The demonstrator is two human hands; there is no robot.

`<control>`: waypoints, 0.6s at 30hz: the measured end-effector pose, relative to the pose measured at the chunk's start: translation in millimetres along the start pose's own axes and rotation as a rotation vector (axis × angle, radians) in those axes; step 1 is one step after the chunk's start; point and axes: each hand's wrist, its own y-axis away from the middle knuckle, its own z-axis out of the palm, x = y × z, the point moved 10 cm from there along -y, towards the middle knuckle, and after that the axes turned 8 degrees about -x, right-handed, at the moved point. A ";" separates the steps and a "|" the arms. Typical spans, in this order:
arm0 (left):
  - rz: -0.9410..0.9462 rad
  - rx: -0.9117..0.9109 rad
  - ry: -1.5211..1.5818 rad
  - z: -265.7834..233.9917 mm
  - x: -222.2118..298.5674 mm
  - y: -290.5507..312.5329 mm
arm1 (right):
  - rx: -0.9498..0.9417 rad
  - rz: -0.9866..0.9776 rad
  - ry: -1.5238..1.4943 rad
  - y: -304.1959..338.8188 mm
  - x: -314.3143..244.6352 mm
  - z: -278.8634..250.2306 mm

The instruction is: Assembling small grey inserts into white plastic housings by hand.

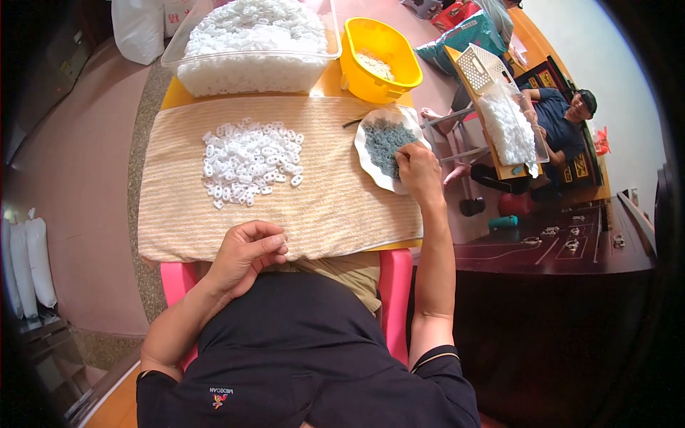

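Note:
My left hand (251, 251) is closed in a pinch over the towel's near edge; a speck of something pale shows at the fingertips, too small to make out. In front of it lies a loose pile of small white plastic pieces with holes (250, 160). My right hand (421, 171) reaches into a white scalloped dish (365, 158) at the right side of the towel. Its fingers are pinched together at the heap of tiny dark grey-green parts (385, 143), and whatever they grip is hidden. A striped beige towel (328, 192) lies under the pile and the dish.
Behind the towel stand a clear tub (246, 75) heaped with white pieces and a yellow basin (385, 50) with pale bits inside. A thin dark stick (352, 123) lies beside the dish. At right, another person (560, 121) sits by a small table with a tray of white pieces (508, 128).

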 end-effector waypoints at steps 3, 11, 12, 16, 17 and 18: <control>0.001 -0.001 0.002 0.4 0.4 0.2 | 0.022 -0.019 -0.001 -0.7 2.5 2.5; 0.003 -0.003 -0.005 0.5 0.8 0.6 | 0.058 -0.063 -0.058 3.9 -0.5 -1.0; 0.000 -0.002 0.002 0.3 0.1 0.4 | 0.068 -0.075 -0.066 4.7 -1.4 -2.3; 0.002 0.001 -0.005 0.9 0.4 0.7 | 0.088 -0.097 -0.088 6.5 -3.7 -4.2; 0.002 0.001 -0.005 0.8 0.2 0.6 | 0.102 -0.108 -0.100 7.0 -3.7 -5.1; 0.002 0.000 0.001 0.6 -0.3 0.4 | 0.116 -0.119 -0.113 7.5 -3.4 -5.9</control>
